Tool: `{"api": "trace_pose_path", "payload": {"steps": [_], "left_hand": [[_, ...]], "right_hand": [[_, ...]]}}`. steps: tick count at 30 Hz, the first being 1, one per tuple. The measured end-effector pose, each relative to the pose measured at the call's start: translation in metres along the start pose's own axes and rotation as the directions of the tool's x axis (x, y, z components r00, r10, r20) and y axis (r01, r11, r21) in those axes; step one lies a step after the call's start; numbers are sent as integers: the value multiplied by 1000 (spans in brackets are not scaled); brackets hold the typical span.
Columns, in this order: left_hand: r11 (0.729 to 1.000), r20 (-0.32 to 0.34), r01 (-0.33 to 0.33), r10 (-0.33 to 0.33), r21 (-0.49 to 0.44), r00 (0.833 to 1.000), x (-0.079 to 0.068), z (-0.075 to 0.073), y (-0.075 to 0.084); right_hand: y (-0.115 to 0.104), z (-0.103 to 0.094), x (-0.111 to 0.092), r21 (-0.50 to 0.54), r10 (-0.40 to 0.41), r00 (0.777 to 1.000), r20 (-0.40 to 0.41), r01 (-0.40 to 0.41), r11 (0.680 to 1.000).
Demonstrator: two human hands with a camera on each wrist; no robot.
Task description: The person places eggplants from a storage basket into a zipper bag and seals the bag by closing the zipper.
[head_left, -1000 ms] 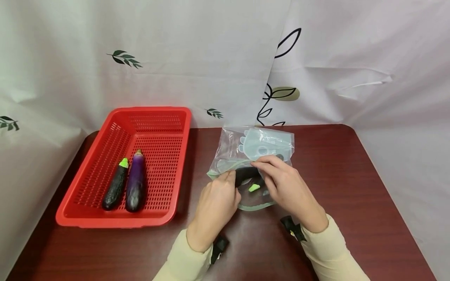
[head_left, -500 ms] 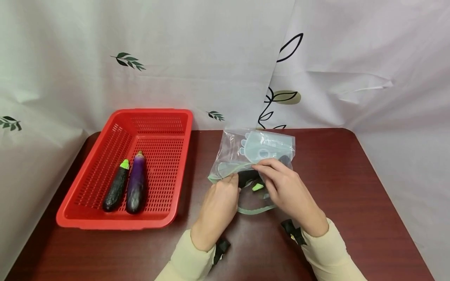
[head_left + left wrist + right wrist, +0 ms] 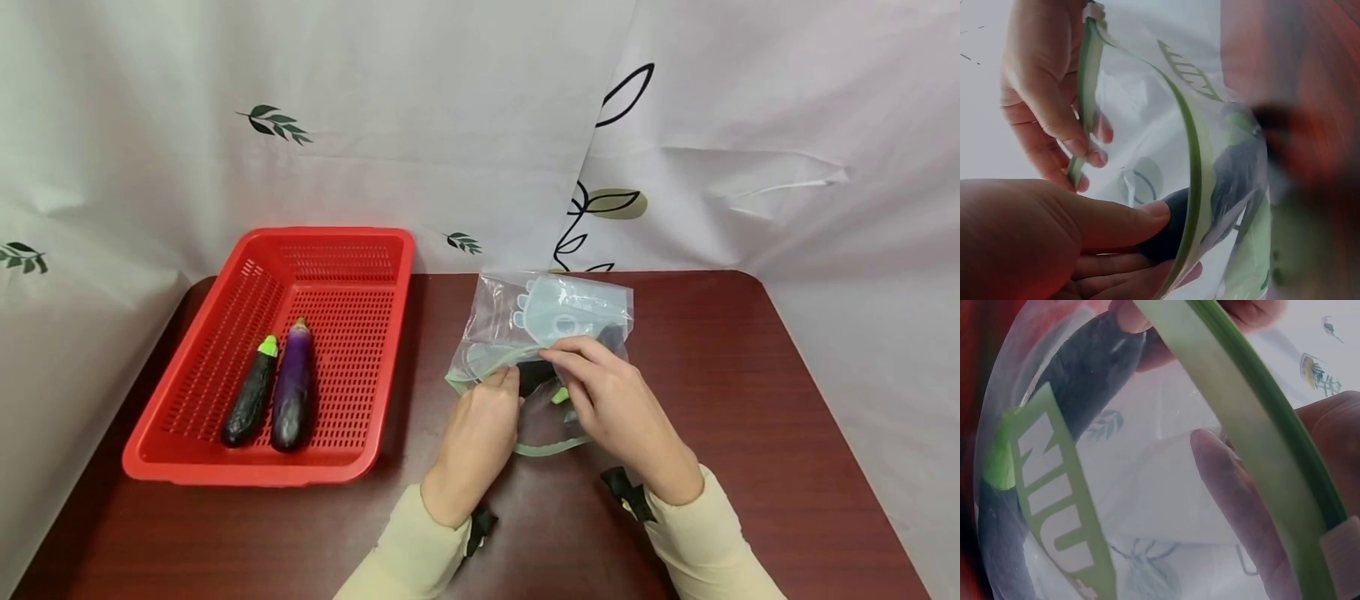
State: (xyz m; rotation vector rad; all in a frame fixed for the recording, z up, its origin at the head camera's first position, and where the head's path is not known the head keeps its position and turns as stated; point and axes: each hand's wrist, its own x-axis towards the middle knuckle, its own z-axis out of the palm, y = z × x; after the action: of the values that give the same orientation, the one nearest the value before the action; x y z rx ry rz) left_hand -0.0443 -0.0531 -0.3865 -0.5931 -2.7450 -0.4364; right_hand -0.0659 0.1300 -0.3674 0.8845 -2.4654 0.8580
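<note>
A clear zip bag [image 3: 491, 312] with green zip edges lies on the table, its mouth held apart. My left hand [image 3: 480, 437] reaches into the mouth, thumb and fingers gripping the end of a smooth, dark elongated vegetable [image 3: 1169, 225]. Its kind is not plain, since the hand and bag cover much of it. A second dark vegetable, a cucumber with a bright green stem end [image 3: 1000, 453], lies inside the bag beside it. My right hand [image 3: 618, 400] pinches the bag's upper zip edge [image 3: 1087, 75].
Left of the bag stands a red perforated basket [image 3: 401, 333]. A cucumber [image 3: 251, 396] and a purple eggplant [image 3: 292, 392] lie side by side in it. The dark red tabletop [image 3: 750, 417] ends at a white curtain [image 3: 450, 125] behind.
My left hand has moved slightly right, deeper into the bag, pushing the dark vegetable along; less of it shows. My right hand keeps its pinch on the bag's edge.
</note>
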Motion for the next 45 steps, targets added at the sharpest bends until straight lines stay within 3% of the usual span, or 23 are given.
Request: {"api": "trace_pose_path", "payload": {"steps": [14, 25, 45], "left_hand": [[1000, -2, -12, 12, 21, 1000, 0, 13, 1], [993, -10, -111, 111, 49, 994, -2, 17, 7], [989, 35, -150, 150, -6, 988, -1, 12, 10]], "right_hand": [[-2, -1, 1, 8, -24, 1000, -17, 24, 1000], [-2, -3, 2, 10, -9, 1000, -22, 9, 1000], [-1, -1, 2, 14, -16, 1000, -23, 16, 1000]]}}
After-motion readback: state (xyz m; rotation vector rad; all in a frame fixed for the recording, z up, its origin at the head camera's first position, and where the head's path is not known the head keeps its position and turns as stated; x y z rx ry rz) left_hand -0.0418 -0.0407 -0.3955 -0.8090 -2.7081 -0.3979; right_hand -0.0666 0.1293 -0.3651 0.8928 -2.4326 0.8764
